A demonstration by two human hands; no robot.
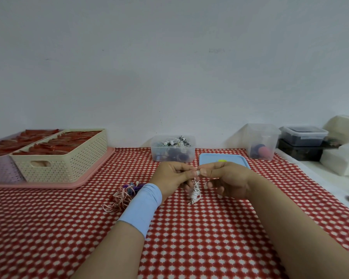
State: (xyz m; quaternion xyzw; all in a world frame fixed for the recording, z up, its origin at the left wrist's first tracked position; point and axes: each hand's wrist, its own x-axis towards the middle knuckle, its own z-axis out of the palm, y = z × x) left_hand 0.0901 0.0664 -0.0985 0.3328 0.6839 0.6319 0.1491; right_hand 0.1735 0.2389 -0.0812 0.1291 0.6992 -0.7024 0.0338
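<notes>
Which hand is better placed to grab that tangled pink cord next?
Probably the left hand: the tangled pink cord lies right beside its wrist, while the right hand sits beyond the white cord both pinch.

White earphone cable (195, 191), thin and glossy, wound into a small, tight bundle with several turns wrapped round its waist. The bundle hangs roughly upright, its upper end pinched between the fingertips of the left hand (173, 176) and the right hand (228, 180), which meet above it. Short loose ends stick out at the bottom. It sits over the middle of the tabletop, closer to the far edge; whether it touches the surface cannot be told.
</notes>
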